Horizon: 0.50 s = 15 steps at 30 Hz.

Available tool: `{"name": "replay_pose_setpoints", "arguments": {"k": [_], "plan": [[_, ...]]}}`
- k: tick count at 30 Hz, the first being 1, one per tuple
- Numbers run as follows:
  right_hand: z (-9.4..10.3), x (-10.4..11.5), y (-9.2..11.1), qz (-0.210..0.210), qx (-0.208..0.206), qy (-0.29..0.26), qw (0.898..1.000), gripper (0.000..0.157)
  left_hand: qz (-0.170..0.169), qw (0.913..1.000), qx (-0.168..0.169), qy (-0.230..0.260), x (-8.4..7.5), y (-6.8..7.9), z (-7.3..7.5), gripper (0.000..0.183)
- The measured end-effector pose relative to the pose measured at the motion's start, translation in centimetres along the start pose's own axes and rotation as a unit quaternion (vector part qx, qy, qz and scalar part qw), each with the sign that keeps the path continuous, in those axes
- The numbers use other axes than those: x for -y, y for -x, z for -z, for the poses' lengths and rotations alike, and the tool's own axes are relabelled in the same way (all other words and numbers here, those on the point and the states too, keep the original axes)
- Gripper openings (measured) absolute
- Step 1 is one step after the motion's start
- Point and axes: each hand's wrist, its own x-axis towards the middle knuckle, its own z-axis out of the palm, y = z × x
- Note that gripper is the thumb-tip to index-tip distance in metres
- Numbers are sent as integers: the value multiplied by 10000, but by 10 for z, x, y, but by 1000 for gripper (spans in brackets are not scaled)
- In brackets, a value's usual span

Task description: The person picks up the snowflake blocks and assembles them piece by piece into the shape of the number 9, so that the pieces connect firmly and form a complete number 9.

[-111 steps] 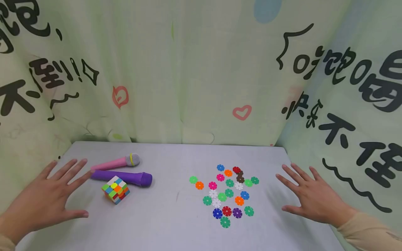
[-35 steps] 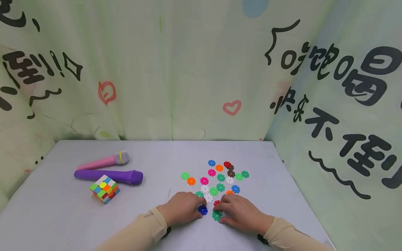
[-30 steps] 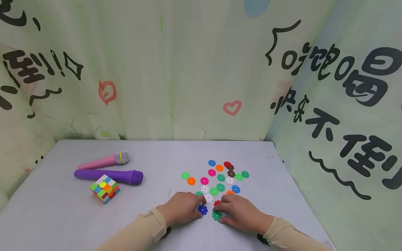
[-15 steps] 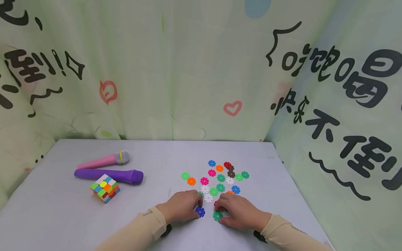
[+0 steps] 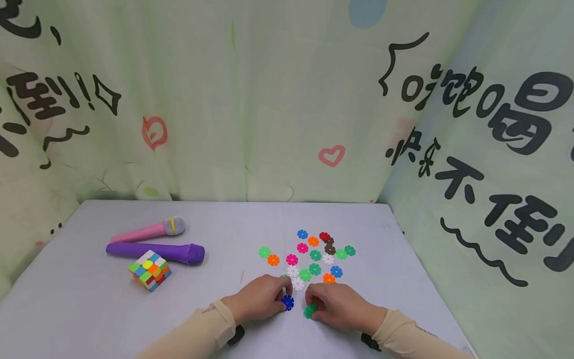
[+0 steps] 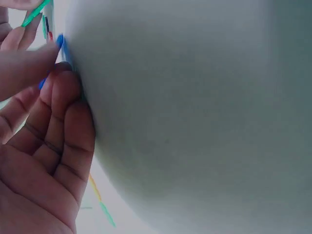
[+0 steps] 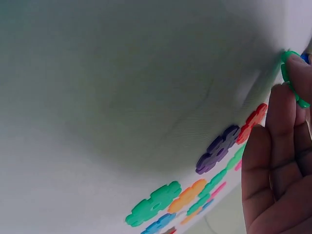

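My left hand (image 5: 257,299) pinches a dark blue notched plastic disc (image 5: 289,302) between thumb and fingers, near the table's front. To its right, my right hand (image 5: 344,306) pinches a green notched disc (image 5: 309,311). The left wrist view shows the blue disc (image 6: 60,41) tilted on edge between thumb and fingertips. In the right wrist view, the green disc (image 7: 285,73) is likewise tilted at the fingertips. A small gap separates the two discs. Beyond the hands lie several loose discs, among them a white disc (image 5: 298,284) and an orange disc (image 5: 329,278).
On the left of the white table (image 5: 233,224), a pink microphone (image 5: 139,233) and a purple microphone (image 5: 154,252) lie side by side, with a puzzle cube (image 5: 150,270) in front. A purple disc (image 7: 218,150) and a red disc (image 7: 251,124) lie near my right hand. A printed curtain (image 5: 269,99) hangs behind.
From spread at the table's sides, both hands came together at the front discs. Since half a second ago, the green disc has tilted up in my right hand and the blue disc shifted slightly.
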Motion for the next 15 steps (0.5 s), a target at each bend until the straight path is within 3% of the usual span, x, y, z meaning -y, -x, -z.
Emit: {"name": "replay_pose_setpoints", "arguments": {"k": [3,7,15], "plan": [[1,0,-1,49,-129,-348,9993,26,-14,9988,-212,452,4,2,2,19],[1,2,-3,231,-605,-964,9932,23,53,9927,-466,1112,7,8,12,20],[2,23,-18,177,-1850,-1526,9707,22,442,9655,-875,2411,2,30,41,22]]}}
